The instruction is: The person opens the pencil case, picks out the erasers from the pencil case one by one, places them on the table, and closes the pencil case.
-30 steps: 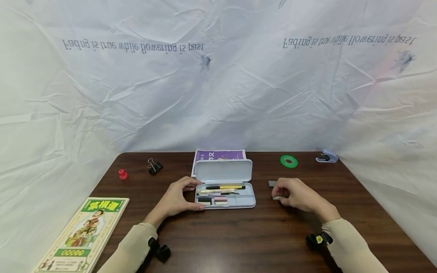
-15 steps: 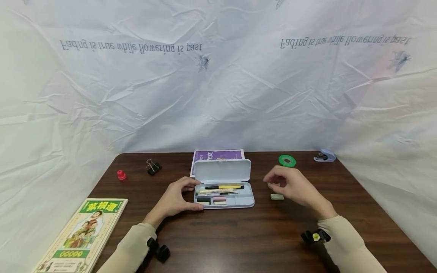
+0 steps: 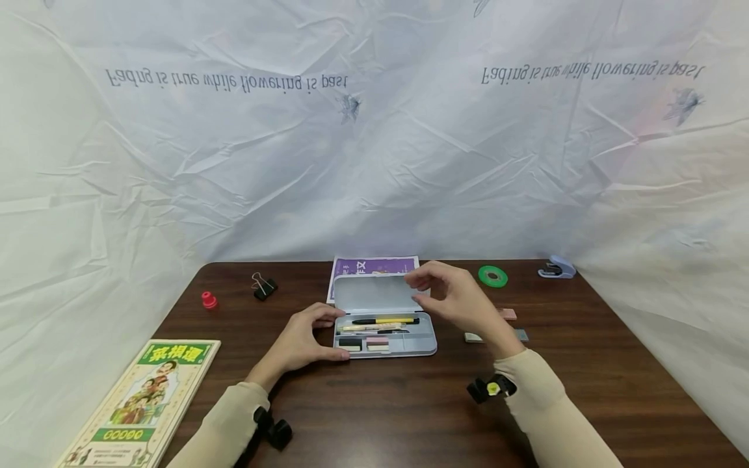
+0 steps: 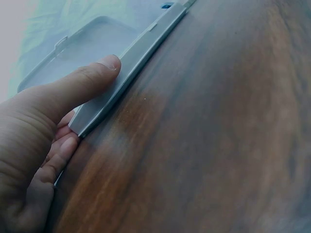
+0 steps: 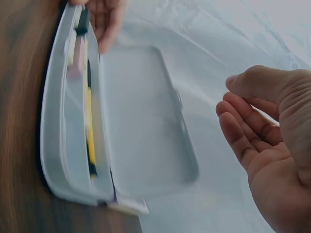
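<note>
A pale blue pencil case (image 3: 420, 344) lies with its lid (image 3: 374, 294) raised. Inside are a yellow-and-black pen (image 3: 394, 320), other slim pens, and dark and pink eraser-like blocks (image 3: 377, 341). My left hand (image 3: 301, 338) grips the case's left end; in the left wrist view its thumb (image 4: 92, 80) presses the front wall while the fingers reach round the end. My right hand (image 3: 450, 302) is in the air by the lid's right side, fingers loosely bent and holding nothing. The right wrist view shows a gap between that hand (image 5: 272, 131) and the lid (image 5: 146, 121).
Right of the case lie a pink block (image 3: 508, 314), a grey block (image 3: 522, 335) and a pale block (image 3: 473, 337), partly behind the right wrist. Farther back are green tape (image 3: 493, 276), a stapler (image 3: 558, 267) and a purple booklet (image 3: 383, 265). A binder clip (image 3: 265, 288), red stopper-like piece (image 3: 209, 299) and book (image 3: 143, 400) are left.
My right hand has let go of the pale block on the table, then moved left and up to the case's lid. My left hand stays on the case.
</note>
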Motion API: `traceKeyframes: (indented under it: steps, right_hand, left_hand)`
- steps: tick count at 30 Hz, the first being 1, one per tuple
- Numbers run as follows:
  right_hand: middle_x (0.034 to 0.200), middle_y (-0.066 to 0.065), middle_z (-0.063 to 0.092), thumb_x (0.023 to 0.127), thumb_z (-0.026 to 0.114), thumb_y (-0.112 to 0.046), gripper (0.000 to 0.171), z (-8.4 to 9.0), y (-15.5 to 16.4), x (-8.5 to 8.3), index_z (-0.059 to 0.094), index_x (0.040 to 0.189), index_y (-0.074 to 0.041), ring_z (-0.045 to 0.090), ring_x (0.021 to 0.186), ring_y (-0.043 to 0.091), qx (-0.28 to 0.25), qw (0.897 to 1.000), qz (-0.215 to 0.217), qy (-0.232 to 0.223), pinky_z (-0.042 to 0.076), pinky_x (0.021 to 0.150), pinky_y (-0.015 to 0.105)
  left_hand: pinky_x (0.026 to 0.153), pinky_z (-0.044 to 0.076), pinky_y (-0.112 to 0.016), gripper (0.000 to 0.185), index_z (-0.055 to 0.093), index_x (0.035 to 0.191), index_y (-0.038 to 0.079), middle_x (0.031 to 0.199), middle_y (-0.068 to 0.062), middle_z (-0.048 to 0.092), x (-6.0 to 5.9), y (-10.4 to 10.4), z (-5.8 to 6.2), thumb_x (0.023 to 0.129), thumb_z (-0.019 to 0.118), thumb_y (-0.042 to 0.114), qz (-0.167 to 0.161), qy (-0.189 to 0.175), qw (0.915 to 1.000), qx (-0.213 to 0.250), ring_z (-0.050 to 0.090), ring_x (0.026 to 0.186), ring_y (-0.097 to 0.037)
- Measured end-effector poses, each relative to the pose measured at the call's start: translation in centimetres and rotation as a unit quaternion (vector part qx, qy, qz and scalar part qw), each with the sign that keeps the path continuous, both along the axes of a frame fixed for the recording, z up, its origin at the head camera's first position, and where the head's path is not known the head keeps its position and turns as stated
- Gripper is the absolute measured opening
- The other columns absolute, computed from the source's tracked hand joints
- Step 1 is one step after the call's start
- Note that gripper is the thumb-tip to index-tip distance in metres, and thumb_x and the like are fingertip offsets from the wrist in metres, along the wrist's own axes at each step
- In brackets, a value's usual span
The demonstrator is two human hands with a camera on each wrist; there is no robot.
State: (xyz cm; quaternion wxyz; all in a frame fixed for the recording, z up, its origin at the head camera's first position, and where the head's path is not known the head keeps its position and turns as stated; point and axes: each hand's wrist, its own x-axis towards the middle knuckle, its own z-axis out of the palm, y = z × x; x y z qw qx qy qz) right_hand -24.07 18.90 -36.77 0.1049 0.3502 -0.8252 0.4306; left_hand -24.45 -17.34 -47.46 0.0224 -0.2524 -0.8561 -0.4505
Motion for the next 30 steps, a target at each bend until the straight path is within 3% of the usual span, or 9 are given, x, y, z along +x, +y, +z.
traceKeyframes:
  steps: [7, 14, 19, 24, 30]
  right_hand:
    - [0.124, 0.012, 0.077, 0.1, 0.084, -0.002, 0.031, -1.2, -3.3, -0.1, 0.078, 0.129, -0.011, 0.076, 0.109, 0.024, 0.017, 0.999, 0.042, -0.012, 0.067, 0.098, 0.04]
    - [0.111, 0.009, 0.079, 0.099, 0.085, -0.003, 0.023, -3.7, -5.4, 0.1, 0.081, 0.121, -0.006, 0.076, 0.1, 0.021, 0.12, 0.99, 0.075, -0.012, 0.068, 0.089, 0.04]
    - [0.107, 0.002, 0.078, 0.1, 0.084, -0.005, 0.014, -4.7, -6.5, 0.4, 0.083, 0.114, -0.008, 0.073, 0.097, 0.014, 0.174, 0.982, 0.077, -0.007, 0.066, 0.085, 0.031]
    - [0.107, -0.002, 0.075, 0.103, 0.081, -0.006, 0.012, -5.5, -7.0, 0.4, 0.084, 0.113, -0.012, 0.069, 0.093, 0.008, 0.192, 0.978, 0.075, 0.003, 0.062, 0.081, 0.024]
    - [0.108, 0.0, 0.074, 0.104, 0.078, -0.003, 0.015, -5.6, -7.1, 0.4, 0.085, 0.115, -0.01, 0.069, 0.093, 0.008, 0.196, 0.977, 0.084, 0.012, 0.062, 0.081, 0.024]
  left_hand:
    - [0.111, 0.062, -0.042, 0.081, 0.074, 0.141, 0.018, 0.14, 0.002, 0.07, -0.1, 0.1, 0.1, 0.073, 0.107, 0.047, 0.001, -0.004, 1.0, 0.001, 0.071, 0.127, -0.021]
    - [0.111, 0.062, -0.042, 0.08, 0.075, 0.14, 0.018, 0.139, 0.002, 0.071, -0.1, 0.1, -0.2, 0.073, 0.108, 0.046, -0.002, -0.001, 1.0, 0.007, 0.072, 0.125, -0.02]
    - [0.11, 0.063, -0.041, 0.08, 0.075, 0.139, 0.019, 0.139, 0.002, 0.071, -0.1, 0.1, -0.2, 0.072, 0.108, 0.045, -0.001, 0.0, 0.9999, 0.011, 0.072, 0.124, -0.02]
    - [0.11, 0.062, -0.042, 0.08, 0.074, 0.141, 0.017, 0.14, 0.001, 0.07, 0.0, 0.1, -0.1, 0.073, 0.107, 0.045, -0.005, -0.001, 0.9999, 0.009, 0.072, 0.125, -0.021]
    - [0.111, 0.062, -0.041, 0.08, 0.074, 0.141, 0.017, 0.14, 0.001, 0.07, -0.1, 0.1, 0.0, 0.073, 0.107, 0.045, -0.005, -0.003, 0.9999, 0.008, 0.072, 0.126, -0.021]
